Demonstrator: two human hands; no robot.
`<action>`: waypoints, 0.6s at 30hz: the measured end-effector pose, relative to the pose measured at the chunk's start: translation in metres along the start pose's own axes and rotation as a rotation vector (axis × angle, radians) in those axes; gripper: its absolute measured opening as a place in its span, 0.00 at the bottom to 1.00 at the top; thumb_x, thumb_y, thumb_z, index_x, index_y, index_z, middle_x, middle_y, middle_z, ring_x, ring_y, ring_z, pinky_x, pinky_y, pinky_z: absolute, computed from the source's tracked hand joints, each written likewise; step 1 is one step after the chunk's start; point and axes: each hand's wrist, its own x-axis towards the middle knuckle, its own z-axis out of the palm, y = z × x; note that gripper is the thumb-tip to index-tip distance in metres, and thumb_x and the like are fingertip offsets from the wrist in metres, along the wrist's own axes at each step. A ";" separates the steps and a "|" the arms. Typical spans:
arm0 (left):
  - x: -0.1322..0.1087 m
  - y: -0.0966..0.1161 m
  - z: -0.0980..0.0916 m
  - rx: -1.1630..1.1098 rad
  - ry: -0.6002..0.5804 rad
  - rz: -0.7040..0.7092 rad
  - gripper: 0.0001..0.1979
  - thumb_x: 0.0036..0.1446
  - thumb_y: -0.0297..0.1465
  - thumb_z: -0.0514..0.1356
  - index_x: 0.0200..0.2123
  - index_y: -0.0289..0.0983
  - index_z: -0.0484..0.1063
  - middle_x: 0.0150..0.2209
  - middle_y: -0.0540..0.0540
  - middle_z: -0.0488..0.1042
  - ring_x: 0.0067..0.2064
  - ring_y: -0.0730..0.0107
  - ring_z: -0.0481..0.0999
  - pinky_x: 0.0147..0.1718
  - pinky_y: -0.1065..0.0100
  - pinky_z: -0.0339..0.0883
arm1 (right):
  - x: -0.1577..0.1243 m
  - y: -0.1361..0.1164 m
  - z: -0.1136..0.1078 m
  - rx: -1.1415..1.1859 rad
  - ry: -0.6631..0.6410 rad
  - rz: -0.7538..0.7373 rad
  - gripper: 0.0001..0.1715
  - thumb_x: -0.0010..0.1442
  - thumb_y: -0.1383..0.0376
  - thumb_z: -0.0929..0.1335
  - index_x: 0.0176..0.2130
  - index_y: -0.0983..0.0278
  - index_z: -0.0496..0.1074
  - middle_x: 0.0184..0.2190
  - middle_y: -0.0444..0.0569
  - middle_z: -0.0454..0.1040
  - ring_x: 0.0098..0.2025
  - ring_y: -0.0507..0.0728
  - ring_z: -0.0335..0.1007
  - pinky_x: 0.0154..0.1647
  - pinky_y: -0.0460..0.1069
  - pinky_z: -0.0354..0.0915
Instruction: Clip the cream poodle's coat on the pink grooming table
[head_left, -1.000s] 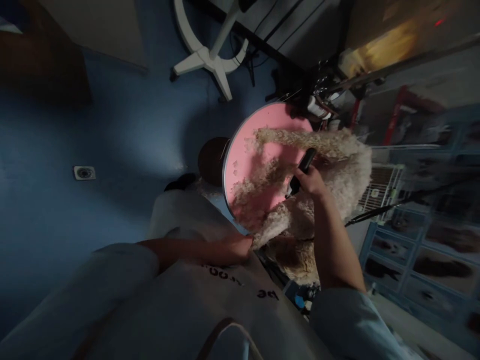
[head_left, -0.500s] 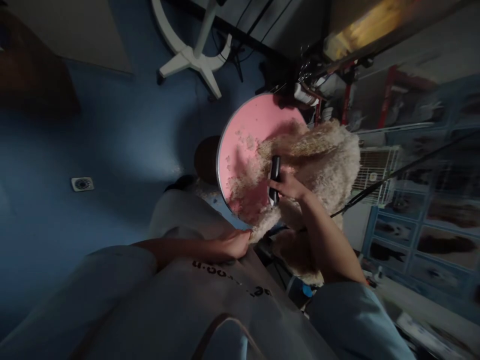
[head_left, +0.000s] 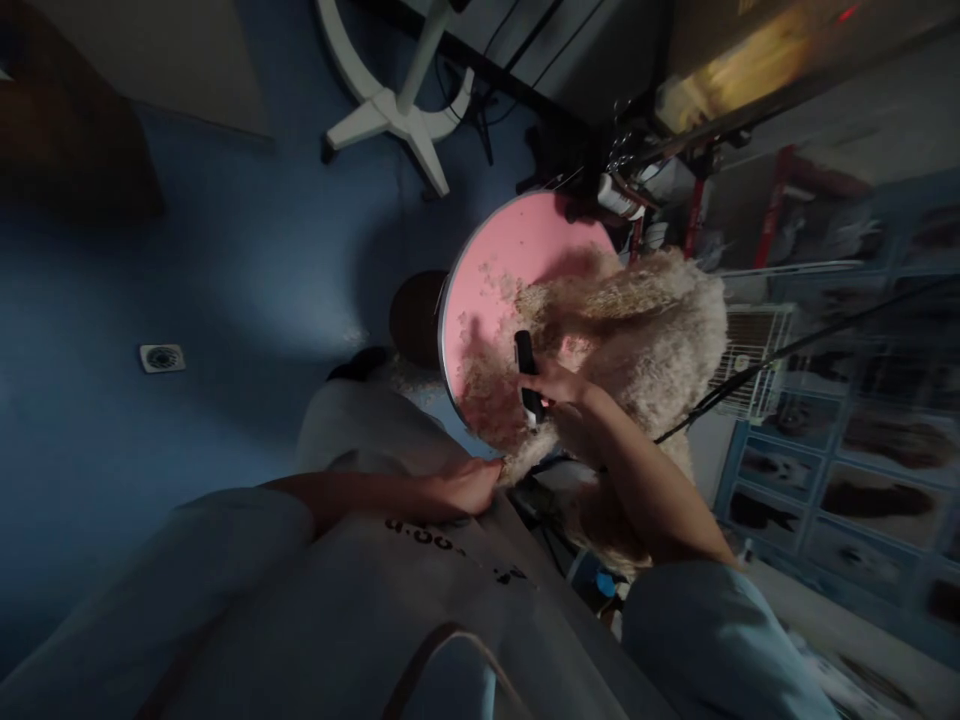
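A fluffy cream-coloured dog (head_left: 667,330) stands on a round pink table (head_left: 517,235) strewn with clipped fur (head_left: 487,380). My left hand (head_left: 471,487) is closed around the end of one of the dog's legs (head_left: 525,455), close to my apron. In my right hand (head_left: 559,385) is a black hair clipper (head_left: 528,375), its pale head pointing down at the fur of that same leg. Whether the blade touches the fur I cannot tell. The dog's head, low at the right, is partly covered by my right forearm.
A white wheeled stand base (head_left: 397,110) is on the blue floor behind the table. Bottles (head_left: 619,195) and red-posted shelving (head_left: 696,215) stand at the back right, beside a white wire cage (head_left: 750,360). A dark strap (head_left: 739,380) runs across the right side. A floor drain (head_left: 162,358) lies left.
My right hand has moved the clipper a little left and down along the leg, nearer my left hand. The left hand keeps its hold. The dog's head has shifted slightly.
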 end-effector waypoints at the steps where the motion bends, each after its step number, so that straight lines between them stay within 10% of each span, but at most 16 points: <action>1: 0.000 0.000 -0.001 0.007 0.000 0.009 0.19 0.53 0.28 0.54 0.50 0.36 0.68 0.43 0.39 0.77 0.45 0.54 0.78 0.41 0.62 0.70 | -0.001 0.001 0.005 0.023 -0.046 0.002 0.15 0.56 0.57 0.70 0.34 0.62 0.63 0.14 0.38 0.63 0.14 0.49 0.57 0.12 0.43 0.52; 4: 0.001 -0.001 -0.001 0.031 -0.004 0.021 0.20 0.53 0.27 0.54 0.50 0.37 0.69 0.42 0.39 0.78 0.44 0.53 0.78 0.40 0.61 0.71 | 0.000 0.003 0.002 0.101 -0.065 0.000 0.15 0.56 0.57 0.69 0.37 0.62 0.62 0.15 0.37 0.63 0.14 0.49 0.57 0.12 0.43 0.53; 9: 0.003 -0.002 0.000 0.051 -0.004 0.018 0.17 0.53 0.27 0.54 0.47 0.36 0.70 0.42 0.39 0.78 0.44 0.53 0.78 0.39 0.61 0.71 | 0.008 0.011 -0.030 0.111 0.335 -0.060 0.12 0.57 0.59 0.68 0.34 0.64 0.64 0.20 0.39 0.65 0.18 0.46 0.58 0.17 0.42 0.55; 15: 0.005 0.000 -0.002 0.078 -0.030 0.028 0.19 0.53 0.27 0.54 0.49 0.35 0.70 0.43 0.37 0.78 0.44 0.53 0.79 0.39 0.61 0.72 | 0.004 0.015 0.006 0.085 -0.120 0.004 0.19 0.54 0.53 0.71 0.37 0.62 0.64 0.16 0.38 0.64 0.15 0.49 0.58 0.14 0.44 0.55; 18: 0.004 0.002 -0.004 0.094 -0.049 0.023 0.19 0.53 0.26 0.55 0.50 0.35 0.70 0.43 0.36 0.78 0.44 0.52 0.79 0.39 0.60 0.72 | 0.011 0.016 0.000 0.102 -0.025 0.030 0.18 0.56 0.53 0.71 0.37 0.63 0.65 0.16 0.39 0.66 0.15 0.49 0.59 0.14 0.43 0.55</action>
